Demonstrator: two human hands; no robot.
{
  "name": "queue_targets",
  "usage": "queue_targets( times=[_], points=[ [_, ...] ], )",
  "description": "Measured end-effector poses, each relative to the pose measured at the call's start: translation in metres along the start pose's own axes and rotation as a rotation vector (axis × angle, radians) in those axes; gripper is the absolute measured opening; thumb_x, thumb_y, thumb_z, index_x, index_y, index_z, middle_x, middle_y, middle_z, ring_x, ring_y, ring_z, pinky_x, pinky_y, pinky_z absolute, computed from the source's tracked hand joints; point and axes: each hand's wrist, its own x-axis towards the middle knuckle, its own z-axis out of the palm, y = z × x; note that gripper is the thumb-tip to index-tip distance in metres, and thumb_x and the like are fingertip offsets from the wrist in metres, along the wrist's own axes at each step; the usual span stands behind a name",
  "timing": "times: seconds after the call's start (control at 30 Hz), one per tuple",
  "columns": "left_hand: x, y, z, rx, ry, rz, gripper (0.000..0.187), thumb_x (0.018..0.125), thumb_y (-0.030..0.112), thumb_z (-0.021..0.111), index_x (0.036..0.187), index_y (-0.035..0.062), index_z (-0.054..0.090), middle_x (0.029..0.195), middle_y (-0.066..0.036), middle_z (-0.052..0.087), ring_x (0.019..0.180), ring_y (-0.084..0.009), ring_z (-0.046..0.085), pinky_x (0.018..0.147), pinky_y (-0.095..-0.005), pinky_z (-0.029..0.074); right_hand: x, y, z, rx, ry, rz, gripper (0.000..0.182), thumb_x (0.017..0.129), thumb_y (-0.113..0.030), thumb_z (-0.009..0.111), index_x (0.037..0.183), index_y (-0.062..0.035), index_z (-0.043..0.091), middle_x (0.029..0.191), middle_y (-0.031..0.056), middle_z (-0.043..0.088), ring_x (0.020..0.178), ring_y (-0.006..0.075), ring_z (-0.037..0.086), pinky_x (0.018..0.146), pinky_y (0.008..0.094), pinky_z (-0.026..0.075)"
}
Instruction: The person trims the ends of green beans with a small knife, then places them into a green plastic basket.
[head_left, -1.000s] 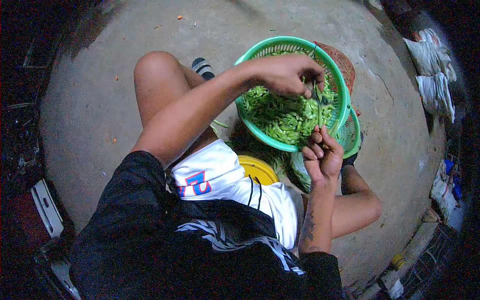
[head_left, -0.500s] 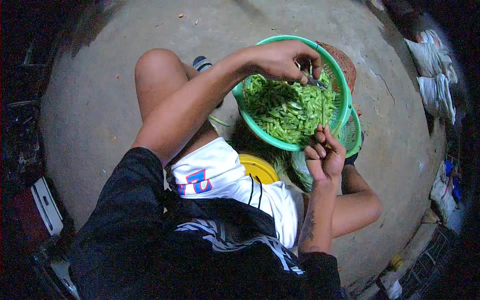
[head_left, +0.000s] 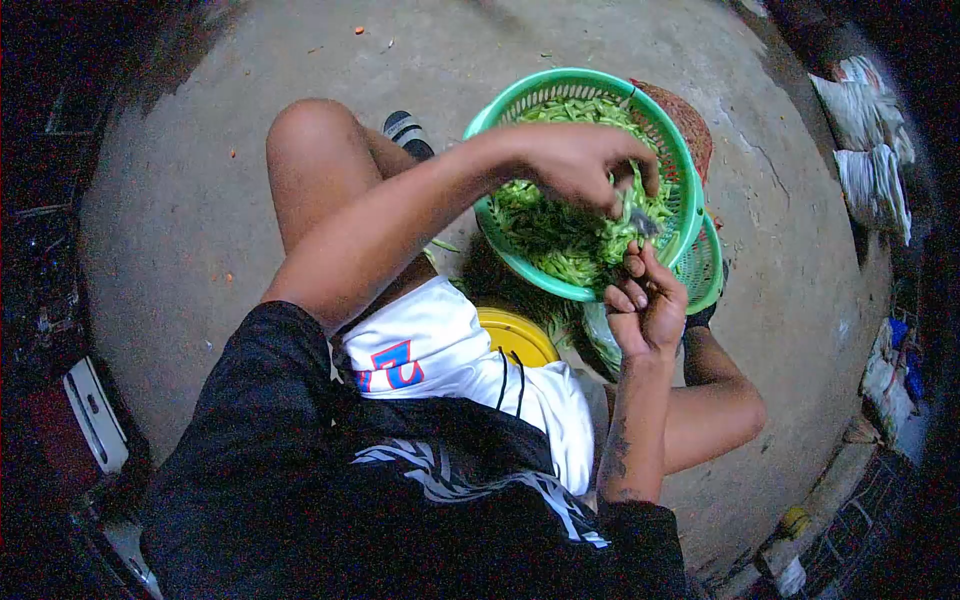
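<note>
My left hand (head_left: 590, 168) reaches over the green plastic basket (head_left: 560, 288), smeared by motion. Its fingers close on a small dark, metal-tipped tool (head_left: 643, 222), too blurred to tell its exact kind. Just below the tool, my right hand (head_left: 650, 308) is raised at the basket's near rim. Its thumb and forefinger pinch the end of a thin green bean-like stalk, mostly hidden now. Thin green vegetable slices (head_left: 570, 262) fill much of the basket, and some pale strips hang by my left fingers.
A second green basket (head_left: 708, 262) sits partly under the first. A reddish mesh sack (head_left: 683, 120) lies behind them. Between my legs is a yellow round lid (head_left: 518, 333), beside a clear plastic bag (head_left: 602, 340). White sacks (head_left: 872, 195) line the right side of the concrete floor (head_left: 190, 220).
My left hand has moved down and slightly right with the tool, from the stalk's far part to close above my right fingertips. My right hand has barely moved.
</note>
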Motion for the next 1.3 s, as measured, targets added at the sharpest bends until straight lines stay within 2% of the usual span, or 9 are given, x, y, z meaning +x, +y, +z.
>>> queue_targets(
  times=[0.1,0.2,0.47,0.57,0.63,0.67,0.8,1.23,1.3],
  points=[
    [0.004,-0.003,-0.005,-0.035,-0.099,0.051,0.034,0.083,0.007,0.069,0.116,0.0042,0.065,0.099,-0.006,0.065,0.092,-0.0154,0.059,0.081,-0.0323,0.049,0.002,0.001,-0.005,0.008,0.037,-0.011,0.019,0.1,-0.016,0.06,0.109,0.0003,0.064,0.08,-0.0001,0.059,0.049,0.0022,0.038,0.046,0.0197,0.032],
    [0.008,-0.021,-0.023,-0.038,0.003,0.105,0.034,0.083,0.004,0.07,0.117,0.0028,0.064,0.101,-0.005,0.065,0.094,-0.0134,0.059,0.085,-0.0316,0.05,0.002,-0.001,-0.008,0.029,-0.041,0.002,0.019,0.099,-0.015,0.06,0.11,0.0003,0.064,0.081,0.0008,0.06,0.049,0.0025,0.037,0.046,0.02,0.032],
    [0.005,-0.005,0.007,-0.141,-0.133,-0.025,0.037,0.083,0.009,0.073,0.119,0.0062,0.064,0.092,-0.003,0.061,0.087,-0.0141,0.058,0.077,-0.0312,0.049,0.002,0.004,-0.005,0.012,-0.022,-0.032,0.021,0.1,-0.013,0.057,0.115,0.0004,0.061,0.085,0.0016,0.06,0.05,0.0022,0.037,0.047,0.019,0.031],
    [0.01,-0.016,-0.007,-0.076,-0.115,0.079,0.035,0.083,0.009,0.074,0.116,0.0053,0.065,0.095,-0.004,0.062,0.087,-0.015,0.058,0.078,-0.0321,0.049,0.002,0.002,-0.002,-0.002,-0.033,-0.042,0.021,0.099,-0.013,0.057,0.116,-0.0004,0.06,0.086,0.002,0.06,0.05,0.0023,0.037,0.047,0.0189,0.031],
    [0.007,-0.017,-0.016,-0.026,0.063,0.186,0.034,0.083,0.009,0.073,0.115,0.0047,0.065,0.095,-0.005,0.064,0.088,-0.0155,0.058,0.078,-0.033,0.049,0.002,0.001,-0.001,-0.004,-0.047,-0.043,0.021,0.099,-0.014,0.058,0.116,-0.0008,0.06,0.086,0.0022,0.06,0.05,0.0023,0.037,0.047,0.0188,0.031],
    [0.006,-0.017,-0.017,-0.066,0.038,0.044,0.035,0.083,0.009,0.073,0.118,0.0056,0.065,0.093,-0.004,0.064,0.087,-0.0147,0.058,0.077,-0.0327,0.049,0.002,0.001,0.0,-0.016,-0.042,-0.044,0.022,0.099,-0.014,0.058,0.117,-0.0021,0.06,0.085,0.0024,0.06,0.05,0.0023,0.037,0.048,0.0187,0.031],
    [0.004,-0.002,0.003,-0.194,-0.173,-0.044,0.04,0.083,0.011,0.074,0.122,0.0081,0.064,0.089,-0.002,0.062,0.084,-0.0122,0.057,0.073,-0.0301,0.048,0.002,0.008,0.002,-0.037,0.069,-0.116,0.022,0.099,-0.014,0.059,0.119,-0.0059,0.058,0.084,0.0019,0.059,0.049,0.0022,0.036,0.047,0.0182,0.03],
    [0.005,-0.023,-0.028,-0.224,-0.022,0.027,0.035,0.083,0.008,0.072,0.119,0.004,0.068,0.101,-0.002,0.068,0.091,-0.0131,0.06,0.083,-0.0301,0.051,0.004,0.001,0.011,-0.119,-0.061,-0.122,0.015,0.1,-0.016,0.061,0.109,-0.0044,0.061,0.083,-0.0005,0.059,0.048,0.0013,0.034,0.046,0.0177,0.028],
    [0.004,-0.021,-0.035,-0.248,-0.007,-0.042,0.037,0.084,0.006,0.071,0.121,0.0046,0.066,0.095,-0.002,0.065,0.089,-0.0115,0.06,0.077,-0.0277,0.05,0.002,0.001,0.018,-0.166,0.0,-0.123,0.025,0.102,-0.019,0.058,0.12,-0.0008,0.059,0.083,-0.0003,0.058,0.05,0.0025,0.036,0.046,0.0183,0.03]
  ],
)
